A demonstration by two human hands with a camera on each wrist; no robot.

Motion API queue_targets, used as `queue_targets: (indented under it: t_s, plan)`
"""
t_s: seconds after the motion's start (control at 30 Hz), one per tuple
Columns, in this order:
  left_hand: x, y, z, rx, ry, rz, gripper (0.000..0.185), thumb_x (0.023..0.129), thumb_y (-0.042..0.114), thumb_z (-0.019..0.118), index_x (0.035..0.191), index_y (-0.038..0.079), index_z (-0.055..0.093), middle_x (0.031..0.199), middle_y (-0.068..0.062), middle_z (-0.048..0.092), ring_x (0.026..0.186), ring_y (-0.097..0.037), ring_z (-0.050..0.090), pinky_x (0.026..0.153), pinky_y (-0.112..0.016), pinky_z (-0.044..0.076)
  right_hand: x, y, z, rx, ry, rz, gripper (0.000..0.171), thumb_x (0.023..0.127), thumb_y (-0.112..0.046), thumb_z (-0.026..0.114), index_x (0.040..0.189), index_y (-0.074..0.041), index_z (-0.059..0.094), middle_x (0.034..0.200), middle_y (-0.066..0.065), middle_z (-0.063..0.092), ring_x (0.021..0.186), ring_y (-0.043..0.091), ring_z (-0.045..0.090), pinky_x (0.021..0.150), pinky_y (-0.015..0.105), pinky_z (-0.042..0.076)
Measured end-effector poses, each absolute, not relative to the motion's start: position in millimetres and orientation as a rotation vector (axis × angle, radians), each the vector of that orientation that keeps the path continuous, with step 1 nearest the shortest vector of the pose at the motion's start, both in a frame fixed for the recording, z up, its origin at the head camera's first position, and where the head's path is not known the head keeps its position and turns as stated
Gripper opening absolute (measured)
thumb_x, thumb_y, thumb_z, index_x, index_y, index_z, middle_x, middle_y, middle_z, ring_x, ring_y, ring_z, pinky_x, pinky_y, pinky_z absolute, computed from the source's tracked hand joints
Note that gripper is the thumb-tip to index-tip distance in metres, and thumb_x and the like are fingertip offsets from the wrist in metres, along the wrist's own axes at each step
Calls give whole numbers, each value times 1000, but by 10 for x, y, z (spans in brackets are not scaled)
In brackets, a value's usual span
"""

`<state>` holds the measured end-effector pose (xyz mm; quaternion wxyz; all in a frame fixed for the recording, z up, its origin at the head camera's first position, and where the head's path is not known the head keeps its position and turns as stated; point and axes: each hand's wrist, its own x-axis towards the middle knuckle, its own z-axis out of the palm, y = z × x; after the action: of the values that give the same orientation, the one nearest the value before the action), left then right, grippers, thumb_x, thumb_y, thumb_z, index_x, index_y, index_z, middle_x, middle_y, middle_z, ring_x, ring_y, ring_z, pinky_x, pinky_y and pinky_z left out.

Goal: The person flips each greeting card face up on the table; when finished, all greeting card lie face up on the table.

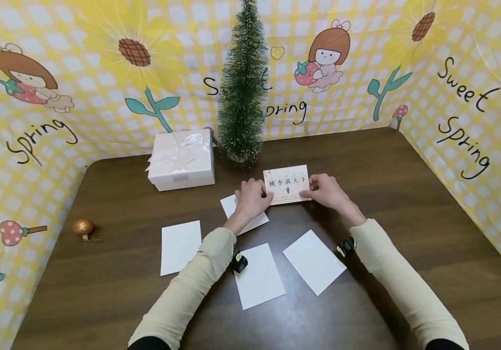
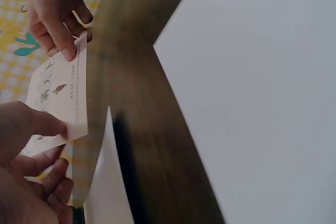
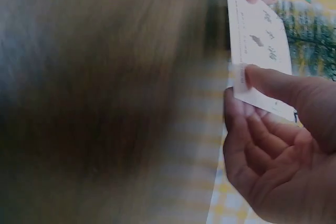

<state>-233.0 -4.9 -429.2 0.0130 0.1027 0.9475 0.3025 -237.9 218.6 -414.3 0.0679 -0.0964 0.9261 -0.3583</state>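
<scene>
A cream card printed with a row of dark Chinese characters and a small motif is held upright in front of the green tree. My left hand pinches its left end, thumb on the printed face and fingers behind. At the other end, my right hand grips it the same way. Both wrist views show the card between the two thumbs. Beneath my left hand lies a blank white card, partly covered by that hand and wrist.
Three more white cards lie nearer me: left, middle and right. At the back stand a white gift box with a pink bow and a small green tree. A gold ball ornament sits at the left edge.
</scene>
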Motion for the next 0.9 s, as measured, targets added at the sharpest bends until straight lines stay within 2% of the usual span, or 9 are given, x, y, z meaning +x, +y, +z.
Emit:
queue_targets:
  t_s: [0.23,0.4,0.63,0.77,0.9]
  plan:
    - [-2353,1,-4352,298,2925,753,29,94,26,60,72,6,58,97,-16,50,98,-36,39,82,-46,30,-2449,2151,-4165,-250,2691,-880,21,88,-18,72,86,1,66,66,7,61,57,16,50,52,26,38]
    - [-2378,24,-4366,318,2993,614,28,93,29,62,88,2,55,104,-21,50,98,-35,39,80,-42,31,-2466,2132,-4166,-235,2747,-747,26,87,-24,73,84,0,67,67,6,57,57,17,49,50,26,37]
    - [-2389,48,-4395,384,3034,461,44,95,36,60,115,-2,53,115,-22,52,105,-36,42,86,-44,37,-2452,2157,-4210,-189,2807,-665,32,86,-31,74,89,-1,64,78,9,61,65,21,53,55,29,40]
    - [-2378,30,-4412,473,3056,485,38,97,34,59,110,-1,54,111,-21,53,103,-36,43,84,-44,38,-2406,2162,-4202,-249,2832,-723,31,90,-32,70,93,-2,61,79,8,61,66,21,54,57,30,41]
    - [-2274,12,-4346,675,3036,526,27,98,28,58,106,2,57,106,-17,55,100,-34,45,84,-45,39,-2281,2161,-4134,-377,2886,-786,28,92,-30,67,98,-3,61,82,8,65,67,21,57,60,34,46]
